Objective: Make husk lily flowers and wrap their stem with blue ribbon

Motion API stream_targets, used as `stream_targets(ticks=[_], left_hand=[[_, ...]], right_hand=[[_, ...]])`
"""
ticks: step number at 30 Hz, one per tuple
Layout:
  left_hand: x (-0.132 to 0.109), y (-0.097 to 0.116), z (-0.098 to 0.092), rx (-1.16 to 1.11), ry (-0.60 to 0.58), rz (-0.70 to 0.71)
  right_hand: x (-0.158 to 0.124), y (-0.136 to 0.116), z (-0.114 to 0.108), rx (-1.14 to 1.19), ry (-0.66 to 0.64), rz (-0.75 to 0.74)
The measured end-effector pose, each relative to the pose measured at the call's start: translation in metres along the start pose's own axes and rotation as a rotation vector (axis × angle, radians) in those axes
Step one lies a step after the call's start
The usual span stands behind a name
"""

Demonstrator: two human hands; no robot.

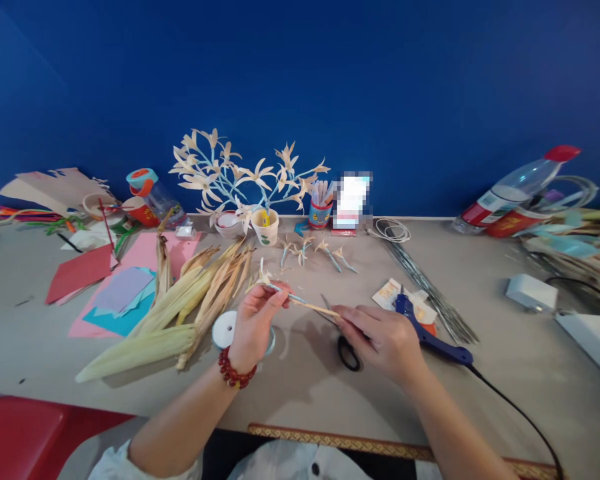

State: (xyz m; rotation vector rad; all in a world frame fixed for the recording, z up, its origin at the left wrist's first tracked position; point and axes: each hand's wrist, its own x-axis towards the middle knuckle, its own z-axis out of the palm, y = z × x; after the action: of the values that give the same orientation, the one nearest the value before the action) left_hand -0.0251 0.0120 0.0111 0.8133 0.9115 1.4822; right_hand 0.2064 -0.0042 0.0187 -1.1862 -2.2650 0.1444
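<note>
From my remote seat, my left hand [254, 327] sits near the middle of the grey table [305, 393], a little back from its near edge. Thumb and forefinger are pinched closed on the small cream husk flower on a thin stem [300, 303]. The right hand [383, 340] is just beside it, towards the right. Its fingertips are closed on the tan far end of that stem, so the piece hangs between both hands just above the surface. I cannot make out exactly how the right thumb sits, because the back of the hand covers it.

A red bead bracelet [234, 375] circles the left wrist. The round white tape roll [224, 329] lies partly hidden behind the left hand. The black-handled scissors [349, 353] are under the right hand, with only one loop and the blade tip showing.

The blue glue gun [433, 340] lies just right of the right hand. Its nozzle end is hard to read, and its black cord runs off past the near right corner. A heap of long pale dried corn husks [170, 313] spreads to the left of the hands.

Towards the far edge stands a branch of cream husk flowers in a small white cup [240, 177]. The bright rectangle [353, 199] next to it is blurred beyond reading.
</note>
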Motion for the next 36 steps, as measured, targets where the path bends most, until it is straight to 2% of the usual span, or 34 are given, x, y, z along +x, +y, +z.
stream_targets(ticks=[9,14,20,25,36], left_hand=[[0.0002,0.0006,-0.0019,0.051,-0.058,0.036],[0.0016,0.0003,-0.0027,0.029,-0.058,0.036],[0.0015,0.0,-0.0031,0.045,-0.034,0.03],[0.0005,0.0012,-0.0021,0.054,-0.035,0.037],[0.0001,0.0017,-0.0034,0.063,-0.058,0.048]], right_hand=[[0.0028,0.0002,-0.0039,0.196,-0.026,0.048],[0.002,0.0021,-0.0083,0.27,0.037,0.038],[0.0011,0.0001,-0.0031,0.153,0.002,-0.047],[0.0006,-0.0011,-0.0009,0.078,0.005,-0.024],[0.0015,-0.0021,-0.0025,0.184,-0.031,0.023]])
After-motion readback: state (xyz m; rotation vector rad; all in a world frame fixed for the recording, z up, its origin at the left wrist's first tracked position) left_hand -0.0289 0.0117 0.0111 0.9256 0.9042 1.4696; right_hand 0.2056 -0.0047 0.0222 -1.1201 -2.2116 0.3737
